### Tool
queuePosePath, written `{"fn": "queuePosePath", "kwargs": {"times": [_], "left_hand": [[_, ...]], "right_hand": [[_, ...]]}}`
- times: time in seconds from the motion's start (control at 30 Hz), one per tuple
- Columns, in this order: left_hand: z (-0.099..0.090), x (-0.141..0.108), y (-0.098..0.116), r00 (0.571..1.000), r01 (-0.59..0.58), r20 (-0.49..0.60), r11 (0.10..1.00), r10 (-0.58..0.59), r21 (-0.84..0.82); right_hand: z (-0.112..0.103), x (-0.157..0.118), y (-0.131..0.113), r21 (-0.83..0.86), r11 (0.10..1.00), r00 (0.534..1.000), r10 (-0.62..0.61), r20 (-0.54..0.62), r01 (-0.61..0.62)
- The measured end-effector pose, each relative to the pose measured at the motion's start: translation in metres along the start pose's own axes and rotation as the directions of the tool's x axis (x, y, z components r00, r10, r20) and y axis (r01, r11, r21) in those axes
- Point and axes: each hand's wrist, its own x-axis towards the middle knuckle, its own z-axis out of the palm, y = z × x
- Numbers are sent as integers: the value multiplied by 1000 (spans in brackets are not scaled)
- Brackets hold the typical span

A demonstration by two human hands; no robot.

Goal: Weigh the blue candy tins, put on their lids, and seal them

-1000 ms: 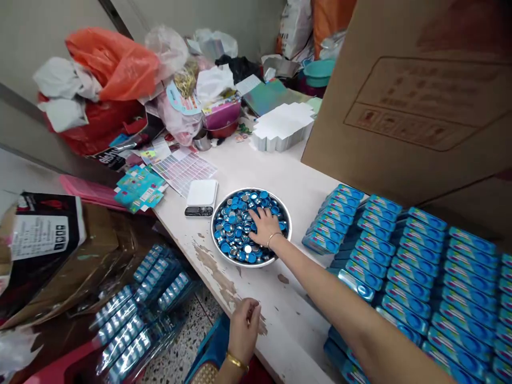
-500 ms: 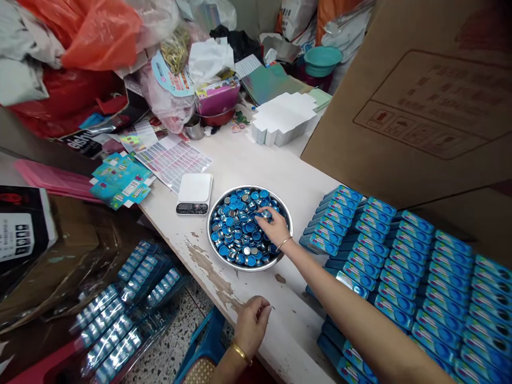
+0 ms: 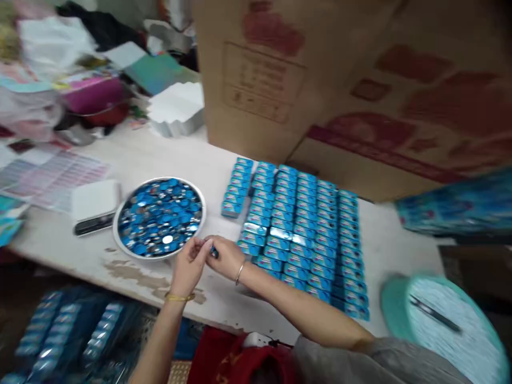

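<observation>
Over the front right rim of a round metal bowl point(image 3: 203, 213), my two hands meet at the fingertips. My right hand point(image 3: 227, 258) is closed around a small blue cap point(image 3: 214, 252), mostly covered by the fingers. Thumb and fingers pinched, my left hand point(image 3: 189, 266) touches the right fingertips; whatever lies in that pinch is hidden. Many round blue-and-silver caps point(image 3: 162, 216) fill the bowl. Just right of my right hand stand rows of blue printed packs point(image 3: 288, 234).
Left of the bowl sits a white scale point(image 3: 96, 200). A stack of white card point(image 3: 176, 109) lies behind it. A large carton point(image 3: 256, 69) walls off the back. At right is a green tub point(image 3: 394, 304) with a dark, tweezer-like tool point(image 3: 436, 314) on its pale contents.
The view has swung right. My right hand has come out of the caps with a blue cap, and my left hand has risen to meet it beside the bowl.
</observation>
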Motion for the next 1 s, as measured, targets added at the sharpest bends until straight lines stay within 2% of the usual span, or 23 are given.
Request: {"fn": "queuePosePath", "kwargs": {"times": [0.1,0.17,0.23,0.3,0.37,0.43,0.5,0.57,0.63,0.7,0.77,0.8,0.87,1.0], "left_hand": [[56,-19,5,972,72,229,996,-57,-55],[98,-37,11,937,119,337,990,-87,-75],[142,-56,18,908,147,405,987,-107,-69],[186,-74,27,890,140,442,989,-107,-41],[228,-90,35,885,104,458,994,-83,-20],[265,-102,41,879,59,474,998,-49,-7],[297,-104,46,868,6,497,1000,-13,14],[325,-94,52,862,-77,506,996,39,54],[351,-72,58,878,-199,471,962,90,186],[376,-41,66,897,-319,427,840,117,439],[402,-7,72,905,-372,412,662,105,651],[414,8,74,906,-380,414,591,85,711],[437,34,76,908,-376,418,508,34,775],[466,66,76,896,-378,430,320,-111,869]], "right_hand": [[-33,-56,31,94,992,993,87,-76,-80],[-59,-100,54,245,965,978,137,-160,-95],[-86,-145,75,430,896,955,215,-205,-109],[-112,-188,91,634,752,925,347,-152,-178],[-135,-224,103,809,533,874,483,-52,-247],[-154,-249,114,922,320,816,578,-9,-217],[-168,-263,127,981,164,772,636,-22,-107],[-182,-267,142,999,51,754,656,-31,-4],[-197,-265,159,998,-18,758,652,-35,61],[-212,-261,177,994,-46,761,648,-43,96],[-227,-257,195,991,-59,761,647,-53,119],[-234,-255,203,990,-64,761,646,-58,129],[-245,-252,219,987,-76,765,641,-63,145],[-257,-245,242,981,-117,780,623,-51,157]]}}
